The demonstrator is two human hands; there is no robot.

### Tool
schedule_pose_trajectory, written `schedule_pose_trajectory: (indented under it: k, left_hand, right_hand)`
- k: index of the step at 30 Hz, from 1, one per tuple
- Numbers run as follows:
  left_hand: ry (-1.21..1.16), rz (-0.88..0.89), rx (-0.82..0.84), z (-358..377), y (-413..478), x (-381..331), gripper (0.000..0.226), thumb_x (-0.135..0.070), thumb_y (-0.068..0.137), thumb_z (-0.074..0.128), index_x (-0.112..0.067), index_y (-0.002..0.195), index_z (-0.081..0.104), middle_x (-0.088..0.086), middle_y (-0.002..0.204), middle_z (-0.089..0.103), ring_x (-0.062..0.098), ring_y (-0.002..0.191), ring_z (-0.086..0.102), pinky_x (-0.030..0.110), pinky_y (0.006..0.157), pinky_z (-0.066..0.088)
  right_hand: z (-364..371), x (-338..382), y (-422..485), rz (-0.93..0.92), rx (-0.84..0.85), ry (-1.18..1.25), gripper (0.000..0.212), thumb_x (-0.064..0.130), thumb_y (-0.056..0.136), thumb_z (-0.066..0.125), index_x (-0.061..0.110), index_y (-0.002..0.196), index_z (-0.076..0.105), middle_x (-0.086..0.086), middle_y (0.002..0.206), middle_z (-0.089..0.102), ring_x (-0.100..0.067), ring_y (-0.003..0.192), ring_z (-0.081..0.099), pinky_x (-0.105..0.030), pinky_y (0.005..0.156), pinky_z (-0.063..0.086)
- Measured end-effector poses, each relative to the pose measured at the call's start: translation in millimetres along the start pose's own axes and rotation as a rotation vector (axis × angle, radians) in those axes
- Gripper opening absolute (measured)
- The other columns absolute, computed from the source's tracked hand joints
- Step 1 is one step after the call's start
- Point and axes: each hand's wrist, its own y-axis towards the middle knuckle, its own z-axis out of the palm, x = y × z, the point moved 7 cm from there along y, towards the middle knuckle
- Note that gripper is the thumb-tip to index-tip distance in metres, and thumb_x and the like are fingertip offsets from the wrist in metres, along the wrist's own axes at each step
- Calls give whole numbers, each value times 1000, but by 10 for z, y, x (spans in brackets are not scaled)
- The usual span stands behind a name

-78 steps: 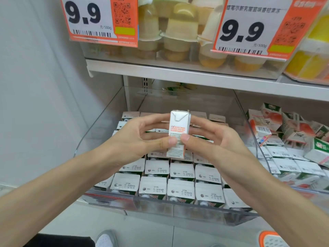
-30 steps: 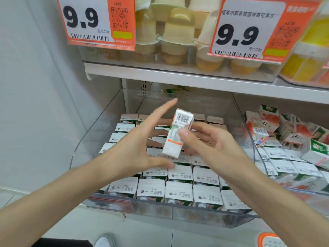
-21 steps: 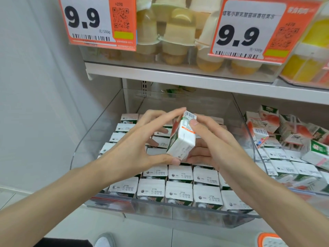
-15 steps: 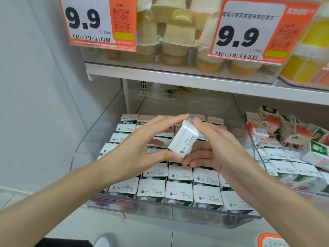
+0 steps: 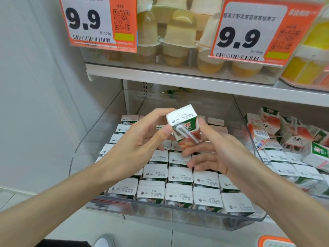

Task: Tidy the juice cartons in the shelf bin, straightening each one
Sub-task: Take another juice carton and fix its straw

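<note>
One small juice carton (image 5: 185,129), white, green and red with a wrapped straw on its face, is upright in the air above the clear shelf bin (image 5: 195,218). My left hand (image 5: 135,148) grips it from the left, thumb on the front and fingers behind the top. From the right, my right hand (image 5: 222,154) holds it with the thumb on its side and the fingers beneath. Neat rows of standing cartons (image 5: 178,193) fill the bin below, their white date-stamped tops facing up. My hands hide some middle cartons.
A neighbouring bin (image 5: 284,139) on the right holds several jumbled, tipped cartons. The white upper shelf (image 5: 178,77) hangs just above, carrying jelly cups (image 5: 178,32) and orange 9.9 price tags (image 5: 99,22). A plain wall (image 5: 35,86) closes the left side.
Both hands have turned the carton from tilted, with its barcode side showing, to upright with its top and straw side toward me. It has risen slightly.
</note>
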Motion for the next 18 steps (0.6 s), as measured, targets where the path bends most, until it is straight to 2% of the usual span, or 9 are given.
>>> schedule_pose_trajectory:
  k: [4, 7, 10, 13, 16, 18]
  left_hand:
    - [-4, -42, 1, -7, -9, 20, 37, -31, 111, 40, -25, 144, 56, -13, 129, 72, 19, 121, 67, 39, 87, 60]
    - [-45, -104, -12, 2, -3, 43, 34, -32, 112, 39, -25, 138, 60, -13, 122, 74, 11, 116, 69, 33, 85, 61]
    - [-119, -171, -34, -15, 0, 86, 35, -34, 111, 39, -23, 134, 62, -6, 115, 77, 12, 104, 72, 30, 77, 61]
    - [-169, -213, -39, -22, 7, 109, 36, -38, 108, 43, -23, 132, 64, -4, 116, 78, 16, 102, 73, 29, 75, 60]
    - [-203, -213, -44, -41, 23, 103, 32, -33, 103, 55, -24, 132, 65, -5, 120, 77, 18, 102, 76, 32, 80, 63]
    - [-148, -200, -27, -47, 26, 95, 36, -29, 96, 68, -30, 132, 65, -7, 120, 75, 17, 102, 77, 34, 88, 64]
  right_hand:
    - [-16, 112, -26, -192, -30, -141, 37, 58, 104, 46, 42, 128, 69, 10, 107, 81, -10, 102, 76, -43, 103, 55]
    - [46, 163, -78, -265, 27, -185, 36, 58, 105, 45, 47, 125, 72, 22, 117, 77, 0, 115, 69, -43, 114, 43]
    - [76, 156, -84, -297, 48, -209, 33, 50, 105, 51, 40, 127, 74, 22, 119, 77, 0, 114, 70, -37, 110, 48]
    - [36, 103, -41, -293, 11, -162, 30, 41, 106, 54, 34, 128, 73, 15, 114, 79, -5, 108, 74, -34, 106, 53]
    - [32, 5, 35, -192, 30, 1, 31, 32, 111, 49, 25, 130, 72, 1, 112, 82, -18, 107, 77, -37, 101, 57]
    - [62, -39, 65, -135, 70, 79, 32, 27, 113, 45, 20, 130, 71, -4, 112, 82, -22, 105, 78, -35, 93, 60]
